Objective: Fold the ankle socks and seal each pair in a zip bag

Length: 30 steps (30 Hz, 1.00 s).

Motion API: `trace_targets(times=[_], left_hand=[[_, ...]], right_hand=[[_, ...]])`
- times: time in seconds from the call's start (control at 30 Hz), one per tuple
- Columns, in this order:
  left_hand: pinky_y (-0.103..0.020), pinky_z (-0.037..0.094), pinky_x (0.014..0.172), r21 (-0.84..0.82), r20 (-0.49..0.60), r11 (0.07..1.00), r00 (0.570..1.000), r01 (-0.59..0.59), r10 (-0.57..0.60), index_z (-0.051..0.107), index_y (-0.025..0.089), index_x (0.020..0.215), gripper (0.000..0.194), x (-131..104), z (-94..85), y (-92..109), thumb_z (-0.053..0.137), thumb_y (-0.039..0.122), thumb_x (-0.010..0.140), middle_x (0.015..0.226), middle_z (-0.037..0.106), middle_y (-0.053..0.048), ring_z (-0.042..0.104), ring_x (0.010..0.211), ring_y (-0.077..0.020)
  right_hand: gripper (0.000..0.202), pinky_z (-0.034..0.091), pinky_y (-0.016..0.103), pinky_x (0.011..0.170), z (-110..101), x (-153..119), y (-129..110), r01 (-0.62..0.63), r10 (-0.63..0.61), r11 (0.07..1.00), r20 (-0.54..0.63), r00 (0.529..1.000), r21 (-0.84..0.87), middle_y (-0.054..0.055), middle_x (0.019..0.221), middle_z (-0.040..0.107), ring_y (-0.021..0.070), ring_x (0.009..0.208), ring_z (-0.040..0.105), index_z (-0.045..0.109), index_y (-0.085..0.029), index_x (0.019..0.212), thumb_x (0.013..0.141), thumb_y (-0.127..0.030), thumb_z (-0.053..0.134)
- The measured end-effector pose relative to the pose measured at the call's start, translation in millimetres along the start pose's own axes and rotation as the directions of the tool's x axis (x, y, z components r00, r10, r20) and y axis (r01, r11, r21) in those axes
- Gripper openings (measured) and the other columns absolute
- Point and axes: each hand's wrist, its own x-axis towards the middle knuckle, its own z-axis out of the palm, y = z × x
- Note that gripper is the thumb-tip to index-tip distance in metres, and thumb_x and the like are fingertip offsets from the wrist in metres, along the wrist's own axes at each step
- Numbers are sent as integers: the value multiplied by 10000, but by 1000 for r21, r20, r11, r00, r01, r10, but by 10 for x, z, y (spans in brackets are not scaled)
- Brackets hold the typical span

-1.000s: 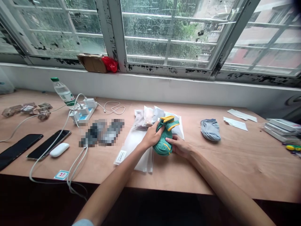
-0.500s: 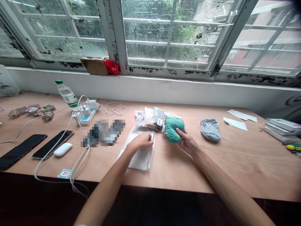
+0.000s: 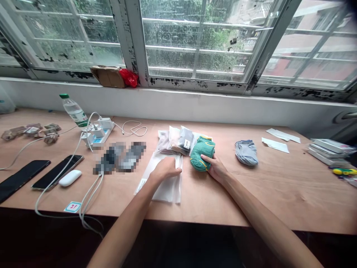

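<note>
The right hand (image 3: 219, 169) grips a yellow-trimmed green bundle (image 3: 201, 155), just right of the translucent bag (image 3: 167, 190). The left hand (image 3: 166, 167), fingers curled, is over that bag; whether it pinches the plastic, I cannot tell. Filled packets (image 3: 185, 139) lie behind the bag, a grey bundle (image 3: 246, 152) well to its right.

Bare hands (image 3: 218, 169), slim forearms (image 3: 259, 208), apparently bare too
</note>
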Motion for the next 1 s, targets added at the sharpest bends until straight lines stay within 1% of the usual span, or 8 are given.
trace_targets(times=[0.13,0.27,0.37,0.43,0.53,0.63,0.8,1.0], left_hand=[[-294,307,509,-10,4,1000,1000,-30,30,462,200,482,188,-22,-104,23,506,221,664,498,541,-60,529,502,-200],[-262,311,498,-116,-5,993,1000,-32,31,497,190,536,207,-98,-404,46,487,256,732,517,559,-25,532,493,-161],[-259,309,511,-110,-181,992,983,-62,41,521,186,574,228,-167,-643,135,475,267,782,556,574,-22,531,533,-154],[-264,325,538,-65,-314,996,949,-60,37,560,183,652,228,-175,-708,236,458,277,833,625,613,-41,547,579,-164],[-276,365,587,16,-376,999,925,-48,50,591,169,800,257,-93,-591,414,413,312,916,749,664,-95,598,664,-197],[-286,418,655,27,-309,999,950,-45,51,586,157,898,249,72,-281,562,391,304,949,845,684,-125,647,780,-228],[-291,446,708,-171,-279,977,957,-125,73,559,179,904,184,312,195,648,409,277,946,883,691,-95,658,833,-219],[-253,407,640,-371,-367,901,927,-225,81,519,194,788,259,419,267,594,371,309,967,748,647,-25,600,687,-156]], right_hand=[[575,589,369,789,23,-19,-4,-10,12,999,38,999,-38,48,1106,710,221,912,700,580,-250,1187,665,-263,820],[536,605,350,585,14,-27,-1,-80,84,992,29,996,-99,57,1070,709,215,782,704,555,-262,1207,726,-360,772],[488,569,303,491,13,-20,1,-110,116,987,44,992,-114,65,1017,714,194,687,688,580,-242,1169,736,-376,762],[448,598,321,601,21,-14,-10,-83,87,995,71,994,-59,56,1065,706,199,777,693,600,-242,1146,739,-339,762],[382,593,357,797,18,-14,-67,-37,33,998,84,996,49,31,1131,692,207,934,678,627,-248,1123,760,-292,739],[296,591,345,789,-19,-38,-185,-32,25,989,52,998,144,4,1059,717,191,886,682,650,-267,1082,793,-299,702],[336,562,418,887,-9,-104,-354,-102,63,967,169,984,232,69,1126,706,257,1006,669,667,-216,1087,817,-415,650],[346,578,459,862,61,-82,-250,-70,66,986,26,997,155,38,1135,704,245,1027,657,646,-242,1118,779,-253,716]])
